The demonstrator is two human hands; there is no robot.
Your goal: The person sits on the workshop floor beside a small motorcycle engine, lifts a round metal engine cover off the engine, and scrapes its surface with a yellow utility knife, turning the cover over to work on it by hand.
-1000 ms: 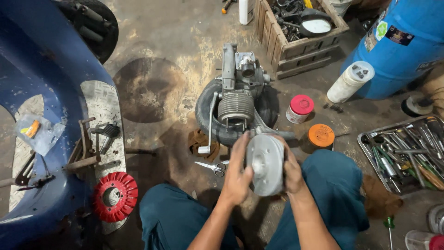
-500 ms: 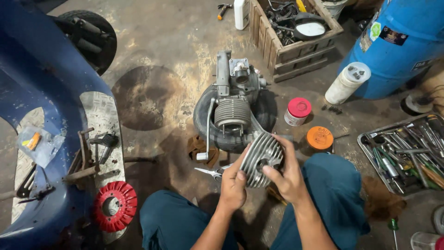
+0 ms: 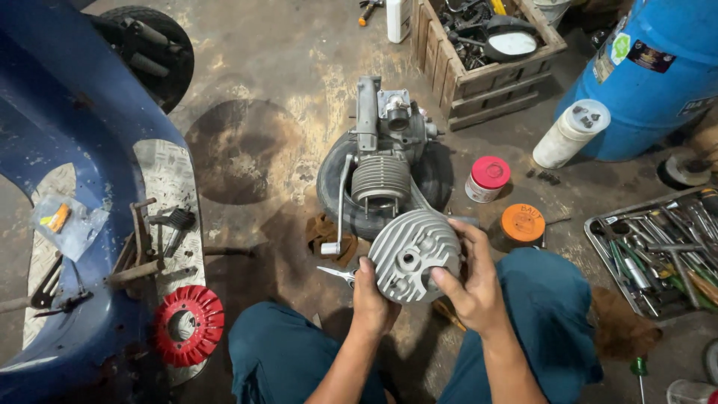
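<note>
Both hands hold a round grey finned cylinder head [image 3: 413,256] above my knees. My left hand [image 3: 372,295] grips its lower left edge and my right hand [image 3: 473,283] clasps its right side. Just beyond it a small engine [image 3: 383,161] with a finned cylinder rests on a black tyre [image 3: 437,179] on the concrete floor. A pair of pliers [image 3: 334,273] lies on the floor by my left hand.
A blue scooter body [image 3: 67,142] fills the left, with a red fan wheel [image 3: 188,325] beside it. A tool tray [image 3: 658,251] lies at the right. Two lidded cans [image 3: 488,178] [image 3: 522,223], a white bottle [image 3: 570,133], a wooden crate [image 3: 486,56] and a blue drum [image 3: 658,67] stand behind.
The cylinder head has been turned in my hands, from its flat face toward me to its finned top showing. My right hand has shifted round its right side.
</note>
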